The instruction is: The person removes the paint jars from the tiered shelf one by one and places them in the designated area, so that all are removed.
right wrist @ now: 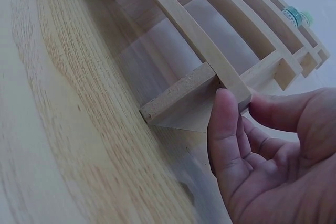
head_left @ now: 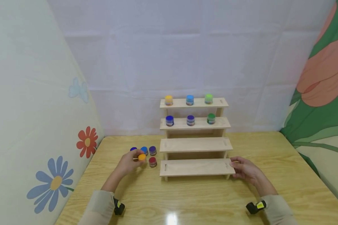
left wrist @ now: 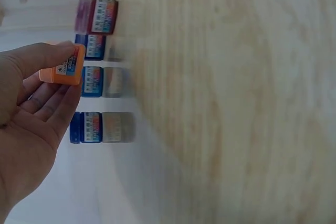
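My left hand [head_left: 128,163] pinches a small orange paint jar [left wrist: 67,64] between thumb and fingers, just off the tabletop. Beside it on the table stand a dark red jar [head_left: 152,162], a purple jar [head_left: 152,150], a blue jar [head_left: 144,150] and a dark blue jar [head_left: 133,149], partly hidden behind the hand. With thumb and fingers, my right hand [head_left: 246,170] grips the right end of the bottom step of a wooden tiered shelf [head_left: 197,167]. The right wrist view shows the thumb on top of the board [right wrist: 231,80] and a finger below.
On the top step stand yellow [head_left: 168,100], light blue [head_left: 190,100] and light green [head_left: 208,99] jars. The second step bears dark blue [head_left: 169,121], purple [head_left: 190,120] and green [head_left: 211,118] ones. A white cloth [head_left: 174,56] hangs behind the wooden table [head_left: 197,200].
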`<state>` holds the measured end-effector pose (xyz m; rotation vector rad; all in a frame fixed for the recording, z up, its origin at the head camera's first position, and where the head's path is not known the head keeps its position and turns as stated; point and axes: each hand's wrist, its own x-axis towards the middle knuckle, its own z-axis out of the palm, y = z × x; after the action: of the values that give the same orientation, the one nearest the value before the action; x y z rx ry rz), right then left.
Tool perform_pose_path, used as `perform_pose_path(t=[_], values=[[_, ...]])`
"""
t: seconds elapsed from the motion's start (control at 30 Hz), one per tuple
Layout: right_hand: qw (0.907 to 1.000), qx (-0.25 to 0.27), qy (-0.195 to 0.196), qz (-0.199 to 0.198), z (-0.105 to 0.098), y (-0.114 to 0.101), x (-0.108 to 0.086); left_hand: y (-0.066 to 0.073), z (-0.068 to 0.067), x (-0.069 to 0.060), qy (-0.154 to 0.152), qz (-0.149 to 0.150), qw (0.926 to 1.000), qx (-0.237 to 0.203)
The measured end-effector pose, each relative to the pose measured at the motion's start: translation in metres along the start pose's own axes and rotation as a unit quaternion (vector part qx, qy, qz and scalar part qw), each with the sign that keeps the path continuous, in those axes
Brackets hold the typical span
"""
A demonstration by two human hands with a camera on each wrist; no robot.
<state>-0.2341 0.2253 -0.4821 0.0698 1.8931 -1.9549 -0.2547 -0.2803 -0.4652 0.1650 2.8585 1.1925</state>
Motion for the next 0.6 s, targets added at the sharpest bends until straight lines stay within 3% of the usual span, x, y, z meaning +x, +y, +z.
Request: perform_pose_path(t=[0.37,0.6], values=[[0.9999,0.005,-0.009,-0.007,-0.001,0.003,0.001,-0.015,0.009,0.004,-0.006,-0.020,0.9998,0.000],[1.0000,0.006,-0.002,-0.007,-0.001,0.002,0.001,-0.014,0.010,0.004,-0.012,-0.021,0.9997,0.000]])
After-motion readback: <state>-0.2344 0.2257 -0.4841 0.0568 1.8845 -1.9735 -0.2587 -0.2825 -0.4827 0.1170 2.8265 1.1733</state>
